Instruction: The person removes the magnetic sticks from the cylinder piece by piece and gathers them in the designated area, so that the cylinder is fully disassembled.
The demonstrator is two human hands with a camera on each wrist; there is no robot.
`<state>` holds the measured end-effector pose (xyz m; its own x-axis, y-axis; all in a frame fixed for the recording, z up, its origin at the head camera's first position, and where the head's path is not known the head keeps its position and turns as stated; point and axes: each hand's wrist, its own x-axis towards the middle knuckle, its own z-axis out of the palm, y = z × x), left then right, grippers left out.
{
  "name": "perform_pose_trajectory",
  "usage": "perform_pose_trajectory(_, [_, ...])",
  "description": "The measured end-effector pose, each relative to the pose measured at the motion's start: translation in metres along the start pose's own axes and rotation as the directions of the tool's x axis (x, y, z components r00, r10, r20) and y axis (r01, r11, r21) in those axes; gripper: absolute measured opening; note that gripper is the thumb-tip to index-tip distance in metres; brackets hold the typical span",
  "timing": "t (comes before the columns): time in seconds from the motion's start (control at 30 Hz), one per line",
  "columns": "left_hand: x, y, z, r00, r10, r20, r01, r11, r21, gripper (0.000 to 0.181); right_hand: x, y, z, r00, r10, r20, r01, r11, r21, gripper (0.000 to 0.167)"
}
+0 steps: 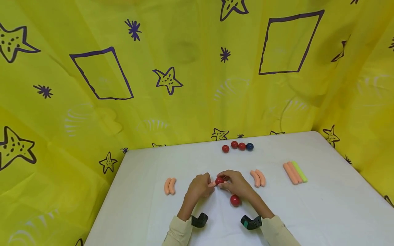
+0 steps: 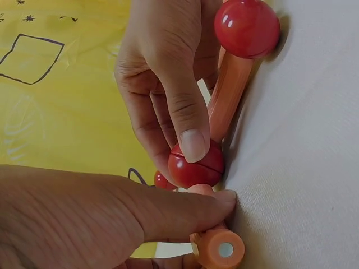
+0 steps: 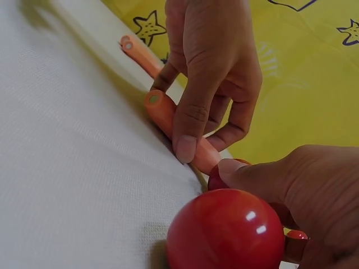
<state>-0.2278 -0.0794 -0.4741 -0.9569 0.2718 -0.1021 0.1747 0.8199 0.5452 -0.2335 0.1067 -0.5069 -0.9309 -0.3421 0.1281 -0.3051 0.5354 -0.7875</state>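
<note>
My left hand point(image 1: 200, 186) pinches a short orange stick point(image 3: 161, 115) between thumb and fingers. In the left wrist view, a small pale disc shows on the stick's free end, and its other end meets a red ball point(image 2: 193, 168). That ball is gripped by my right hand point(image 1: 237, 184), the thumb lying across its top. A second orange stick point(image 2: 231, 84) runs from the held ball to another red ball point(image 1: 235, 200), which rests on the white table nearer my body. The right hand partly covers this second stick in the head view.
Two curved orange sticks point(image 1: 170, 186) lie left of my hands, two more point(image 1: 258, 178) to the right. Farther right are straight orange sticks point(image 1: 292, 173) beside a green stick point(image 1: 300, 172). Several red balls point(image 1: 234, 145) and a dark blue ball point(image 1: 250, 147) sit near the table's back edge.
</note>
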Motion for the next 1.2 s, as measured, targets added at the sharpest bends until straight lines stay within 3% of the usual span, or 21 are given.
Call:
perform_pose_trajectory(0.2, [-0.001,-0.001,-0.002,0.998,0.054,0.029,-0.055,0.998,0.039,0.023,0.002,0.0,0.001,0.999,0.035,-0.028,-0.036,0.999,-0.02,0.032])
perform_pose_trajectory(0.3, [-0.002,-0.003,-0.003,0.998,0.051,0.031,-0.052,0.998,0.041,0.023,0.002,-0.001,0.002,0.998,0.045,-0.033,-0.046,0.999,-0.028,0.032])
perform_pose_trajectory(0.53, [-0.005,-0.004,-0.007,0.998,0.038,0.045,-0.037,0.999,-0.037,0.021,0.002,0.0,0.002,0.998,0.057,-0.037,-0.058,0.998,-0.034,0.032])
perform_pose_trajectory(0.67, [-0.005,-0.008,-0.018,0.999,0.028,0.031,-0.025,0.995,-0.101,0.022,0.001,-0.002,0.002,0.997,0.061,-0.039,-0.062,0.997,-0.037,0.033])
perform_pose_trajectory(0.97, [-0.014,-0.042,-0.059,0.995,-0.084,-0.057,0.071,0.977,-0.202,0.024,-0.003,-0.002,0.001,0.996,0.088,-0.032,-0.089,0.996,-0.029,0.035])
perform_pose_trajectory(1.07, [-0.02,-0.059,-0.073,0.984,-0.145,-0.108,0.117,0.966,-0.23,0.025,-0.003,-0.001,0.001,0.996,0.085,-0.029,-0.086,0.996,-0.016,0.035])
perform_pose_trajectory(1.2, [-0.029,-0.083,-0.089,0.956,-0.247,-0.161,0.204,0.948,-0.245,0.027,-0.004,0.0,0.002,0.996,0.083,-0.026,-0.084,0.996,-0.009,0.035])
